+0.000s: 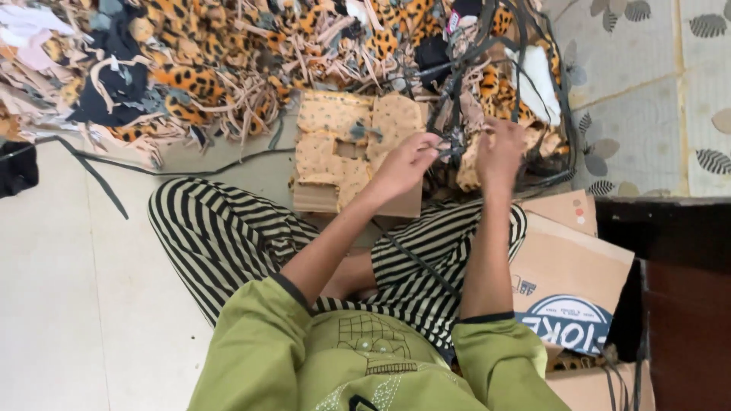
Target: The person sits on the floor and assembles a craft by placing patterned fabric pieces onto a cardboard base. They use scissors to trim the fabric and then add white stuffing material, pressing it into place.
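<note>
left hand (402, 164) and right hand (499, 152) both raised in front of the person, close together, fingers pinched on a tangle of thin dark straps (455, 144) held between them; left hand fingertips closed on the strap bundle from the left, right hand closed on it from the right with the back of the hand toward the camera, so exact finger grip on that side is hard to tell. straps run up from the hands into a loose loop of dark cords (533, 68) that hangs over the heap. just under and left of the left hand, a stack of tan dotted fabric pieces (343, 144) lies on a flat cardboard sheet (365, 202) on the floor (68, 289). behind that, along the far edge of the floor, a big heap of leopard-print scraps and beige strips (228, 61) with some black pieces mixed in. one long dark strap (99, 179) trails across the floor on the left side. person sits cross-legged, black-and-white striped trousers (221, 236), green long sleeves (259, 342). to the right of the right forearm, a brown cardboard box (567, 266) with a round blue-and-white mark, touching the knee. patterned leaf-print mat (647, 91) at the far right, dark wooden furniture (678, 289) at the near right.
</note>
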